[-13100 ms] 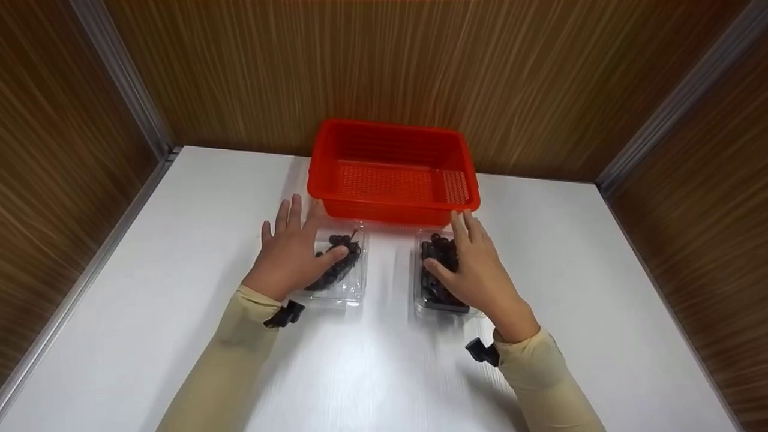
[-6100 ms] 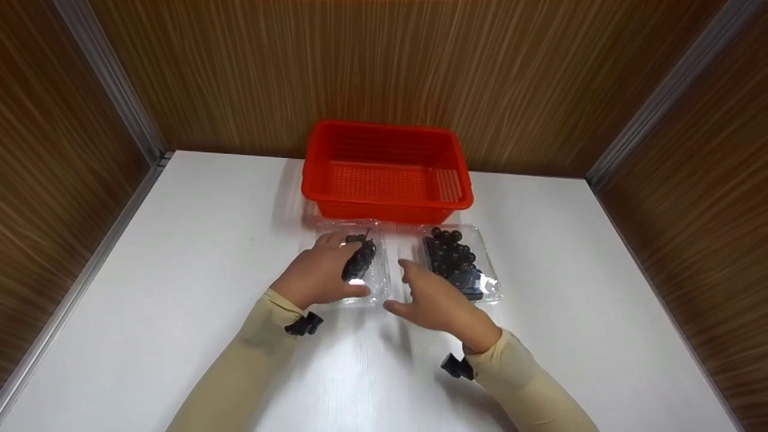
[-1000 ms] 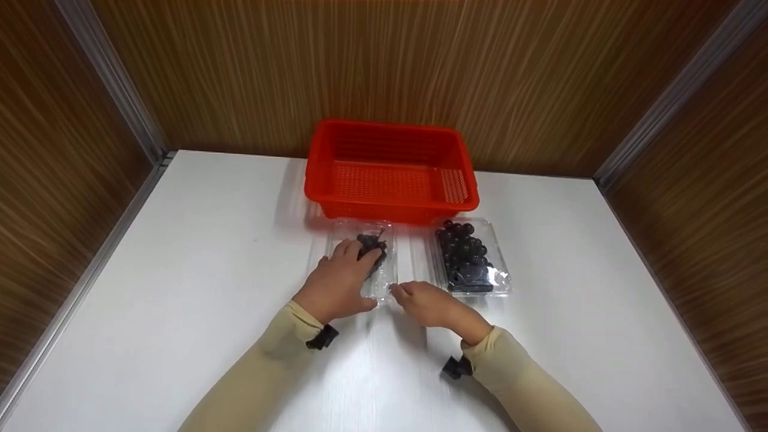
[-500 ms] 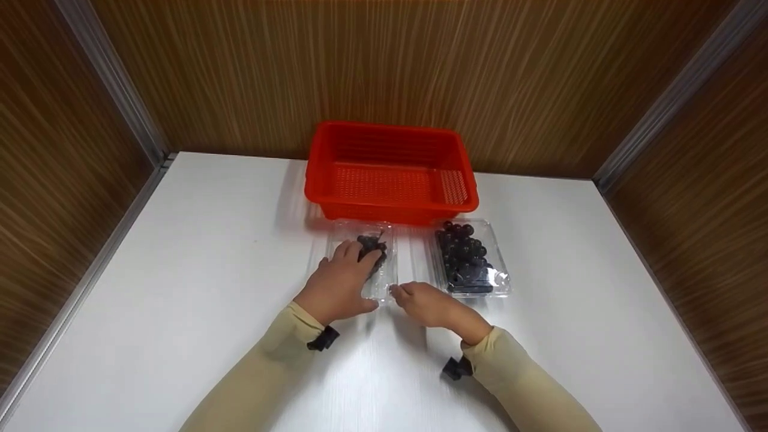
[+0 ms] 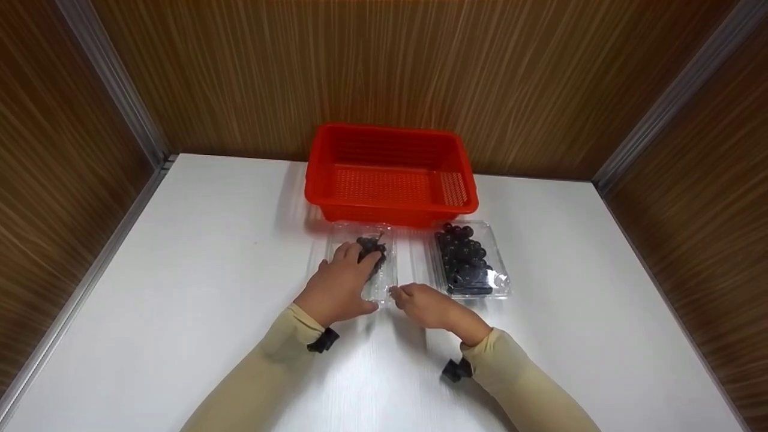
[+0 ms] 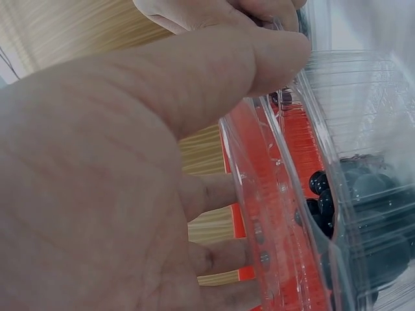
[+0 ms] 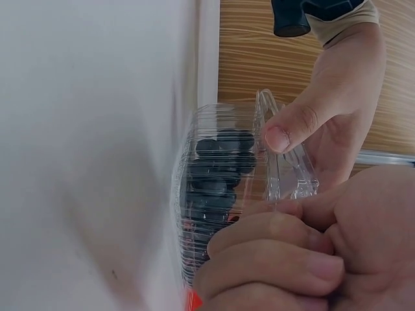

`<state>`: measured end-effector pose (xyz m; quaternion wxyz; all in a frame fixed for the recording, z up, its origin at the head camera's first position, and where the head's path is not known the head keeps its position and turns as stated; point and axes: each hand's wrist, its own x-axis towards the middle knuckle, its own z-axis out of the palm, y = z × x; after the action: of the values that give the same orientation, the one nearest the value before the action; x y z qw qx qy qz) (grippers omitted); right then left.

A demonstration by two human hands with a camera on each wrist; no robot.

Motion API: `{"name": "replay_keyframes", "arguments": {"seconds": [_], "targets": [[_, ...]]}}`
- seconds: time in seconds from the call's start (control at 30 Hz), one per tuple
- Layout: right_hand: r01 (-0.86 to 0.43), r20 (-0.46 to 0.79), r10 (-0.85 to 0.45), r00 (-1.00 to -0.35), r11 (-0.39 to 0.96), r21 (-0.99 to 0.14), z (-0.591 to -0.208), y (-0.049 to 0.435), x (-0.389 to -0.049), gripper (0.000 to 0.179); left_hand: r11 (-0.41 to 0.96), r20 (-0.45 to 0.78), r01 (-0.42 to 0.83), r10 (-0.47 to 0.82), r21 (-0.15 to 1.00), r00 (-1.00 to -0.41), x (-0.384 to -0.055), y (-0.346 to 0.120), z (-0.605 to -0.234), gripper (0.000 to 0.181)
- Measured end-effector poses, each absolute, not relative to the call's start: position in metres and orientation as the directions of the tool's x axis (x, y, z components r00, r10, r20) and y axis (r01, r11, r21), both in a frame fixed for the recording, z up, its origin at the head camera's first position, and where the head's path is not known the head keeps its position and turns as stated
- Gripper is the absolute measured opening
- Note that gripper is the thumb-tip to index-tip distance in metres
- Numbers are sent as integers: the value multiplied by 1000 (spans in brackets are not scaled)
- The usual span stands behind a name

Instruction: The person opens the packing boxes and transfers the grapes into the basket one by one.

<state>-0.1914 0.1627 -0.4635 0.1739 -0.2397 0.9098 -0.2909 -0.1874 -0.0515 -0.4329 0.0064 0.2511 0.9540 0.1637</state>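
Observation:
A clear plastic clamshell box (image 5: pixel 387 273) of dark grapes (image 5: pixel 372 246) lies in front of the red basket. My left hand (image 5: pixel 336 288) reaches over it from the left, its fairly straight fingers resting on the lid. In the left wrist view, the left thumb (image 6: pixel 279 58) presses on the box's rim. My right hand (image 5: pixel 425 306) pinches the rim at the box's near right corner. Its curled fingers (image 7: pixel 266 259) hide part of that edge in the right wrist view. To the right lies a second clear clamshell box (image 5: pixel 491 240), holding dark grapes (image 5: pixel 463 255), untouched.
Behind both boxes stands a red plastic basket (image 5: pixel 390 213) with a perforated floor. The white table (image 5: pixel 210 270) is enclosed by wood-grain panels (image 5: pixel 384 66) at the back and sides.
Earlier each hand hovered over its own box; then the right hand came to the left box and now pinches its corner. Both boxes have shifted right. Over the last second the hands stay nearly still.

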Motion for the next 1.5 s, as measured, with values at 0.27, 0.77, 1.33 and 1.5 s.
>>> {"name": "replay_keyframes", "arguments": {"seconds": [0.27,0.77,1.33,1.5], "targets": [[-302,-196,-507,-840,735,-607,-463,162,-190,47,818,83,484,484,312,-871,-186,-52,-435,85],[-251,-230,-473,-851,750,-611,-462,161,-190,47,840,101,467,458,276,-883,-185,-46,-440,87],[-319,-198,-517,-832,740,-592,-461,161,-190,47,863,47,452,454,228,-890,-183,-41,-440,91],[-321,-207,-526,-825,738,-594,-462,162,-190,47,850,81,476,471,223,-878,-184,-42,-439,89]]}}
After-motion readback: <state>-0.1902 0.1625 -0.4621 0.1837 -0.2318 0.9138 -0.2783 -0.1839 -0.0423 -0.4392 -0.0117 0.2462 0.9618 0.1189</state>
